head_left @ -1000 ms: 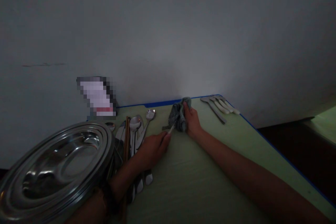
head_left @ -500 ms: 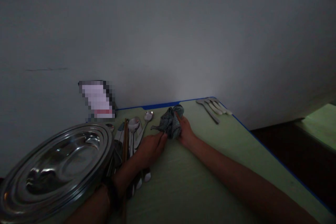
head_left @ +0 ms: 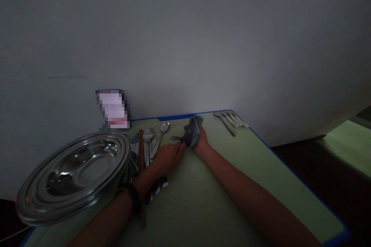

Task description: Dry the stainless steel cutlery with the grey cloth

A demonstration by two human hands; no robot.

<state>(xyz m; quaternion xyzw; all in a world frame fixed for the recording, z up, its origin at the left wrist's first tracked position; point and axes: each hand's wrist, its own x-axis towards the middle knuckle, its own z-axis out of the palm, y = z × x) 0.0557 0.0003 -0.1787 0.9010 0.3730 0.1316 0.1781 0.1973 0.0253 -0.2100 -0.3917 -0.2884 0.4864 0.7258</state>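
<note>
My right hand (head_left: 201, 142) is closed round a bunched grey checked cloth (head_left: 191, 133) near the far edge of the pale green table (head_left: 220, 185). My left hand (head_left: 168, 158) is closed just left of the cloth, pinching the handle of a thin utensil whose other end goes into the cloth. The utensil itself is mostly hidden by the cloth and fingers. A dark band sits on my left wrist.
Several spoons (head_left: 152, 139) and wooden chopsticks (head_left: 141, 154) lie left of my hands. A large steel platter (head_left: 77, 170) stands at the left. Several more spoons (head_left: 230, 119) lie at the far right corner. A blurred box (head_left: 113, 109) leans on the wall.
The cloth and both hands have shifted slightly left and closer together. The white utensil handle seen between the hands a second ago is now covered. The view has swung a little.
</note>
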